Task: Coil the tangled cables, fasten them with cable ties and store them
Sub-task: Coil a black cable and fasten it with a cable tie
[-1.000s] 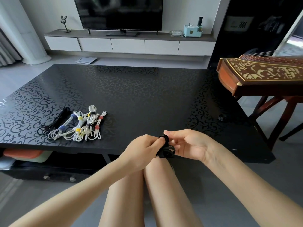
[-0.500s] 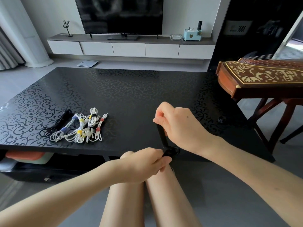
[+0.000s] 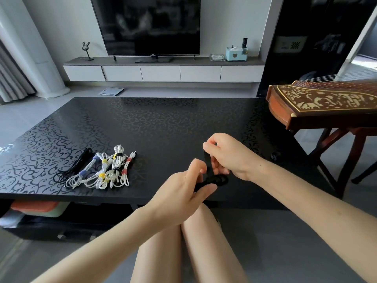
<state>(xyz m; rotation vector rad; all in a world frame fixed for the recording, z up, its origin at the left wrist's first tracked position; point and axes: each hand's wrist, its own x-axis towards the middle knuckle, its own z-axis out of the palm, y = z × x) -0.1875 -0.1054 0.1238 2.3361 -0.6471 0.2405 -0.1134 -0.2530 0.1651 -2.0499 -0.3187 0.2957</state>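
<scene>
Looking down at a glossy black counter [image 3: 163, 129] with a swirly pattern. Left of centre on it sits a row of white cable bundles [image 3: 106, 174], each wrapped in coloured ties [image 3: 102, 175]. A dark cable [image 3: 75, 168] lies just beside them on the left. A small black bit [image 3: 275, 155] sits alone near the counter's right edge, too small to make out. The TV [image 3: 146, 25] is at upper middle, and a wooden zither [image 3: 326, 103] pokes in from the right.

At lower centre, over the counter's near edge, the left hand [image 3: 183, 193] has its fingers curled around a black cable coil [image 3: 219, 179] and covers a good part of it. The right hand [image 3: 226, 156] is just above, with its fingertips pinching a black strap [image 3: 207, 163] that runs straight up from the coil.
</scene>
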